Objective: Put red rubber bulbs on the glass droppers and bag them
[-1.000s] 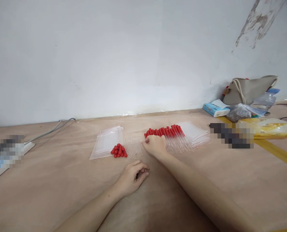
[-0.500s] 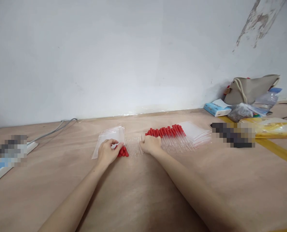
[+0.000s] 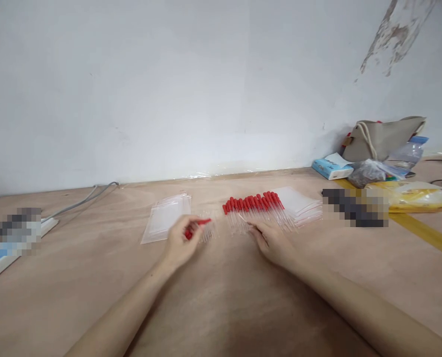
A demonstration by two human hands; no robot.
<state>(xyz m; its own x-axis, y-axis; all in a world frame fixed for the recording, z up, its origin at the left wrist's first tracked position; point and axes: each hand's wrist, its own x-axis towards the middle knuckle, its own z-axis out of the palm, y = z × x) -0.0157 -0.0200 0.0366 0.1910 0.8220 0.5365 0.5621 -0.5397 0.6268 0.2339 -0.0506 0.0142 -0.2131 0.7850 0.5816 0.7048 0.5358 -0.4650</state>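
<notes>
My left hand (image 3: 180, 242) is closed in a pinch on a red rubber bulb (image 3: 203, 222), lifted a little over the small pile of red bulbs and the clear glass tubes (image 3: 209, 231). My right hand (image 3: 271, 240) rests on the table in front of a row of assembled droppers with red bulbs (image 3: 256, 206); its fingers seem to pinch a thin clear tube (image 3: 243, 219), which is hard to make out. A stack of clear zip bags (image 3: 164, 218) lies left of the bulbs.
More clear bags (image 3: 301, 204) lie right of the droppers. At the far right stand a grey bag (image 3: 386, 136), a blue box (image 3: 331, 166), plastic bags and a yellow packet (image 3: 417, 197). A grey cable (image 3: 81, 198) runs along the wall on the left.
My left hand reached to the red bulb pile, picked one bulb and lifted it. My right hand drew back from the loose tubes toward me and to the right.
</notes>
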